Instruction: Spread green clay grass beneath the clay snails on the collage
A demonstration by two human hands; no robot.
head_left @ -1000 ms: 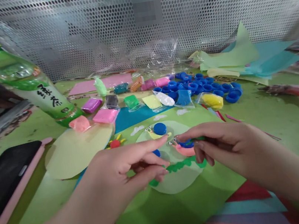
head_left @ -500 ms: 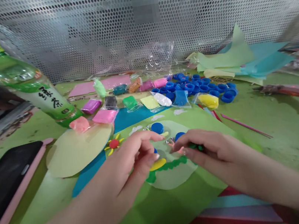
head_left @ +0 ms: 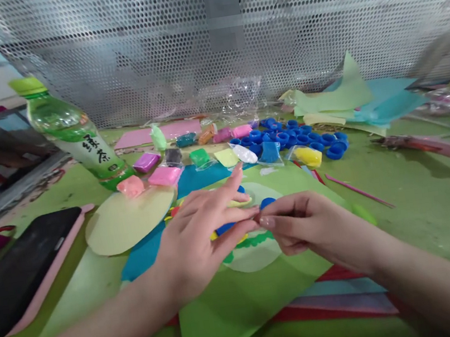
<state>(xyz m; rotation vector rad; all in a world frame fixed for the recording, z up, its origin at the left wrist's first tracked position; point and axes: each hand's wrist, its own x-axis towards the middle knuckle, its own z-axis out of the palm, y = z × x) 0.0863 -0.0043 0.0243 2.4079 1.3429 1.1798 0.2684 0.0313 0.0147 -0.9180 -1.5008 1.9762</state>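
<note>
My two hands meet over a pale paper circle [head_left: 255, 257] glued on a green paper sheet [head_left: 238, 313]. My left hand [head_left: 205, 233] has its fingers stretched and spread, the index finger raised, the lower fingers touching the right fingertips. My right hand [head_left: 305, 224] is closed in a pinch against them; what it pinches is hidden. Under the hands lie a blue cap [head_left: 267, 203], a wavy green clay strip [head_left: 256, 238] and a bit of yellow clay [head_left: 242, 239].
A green tea bottle [head_left: 76, 137] leans at the back left, a phone in a pink case [head_left: 20, 266] lies left. Clay packets [head_left: 164, 176], a heap of blue caps [head_left: 300, 135], coloured paper [head_left: 349, 96] and a pink stick [head_left: 359, 190] lie behind; a mesh wall [head_left: 313, 20] closes the back.
My left hand has uncurled and spread, its index finger lifted. My right hand drew its fingers into a tighter pinch and met the left fingertips. The camera tilted up a little.
</note>
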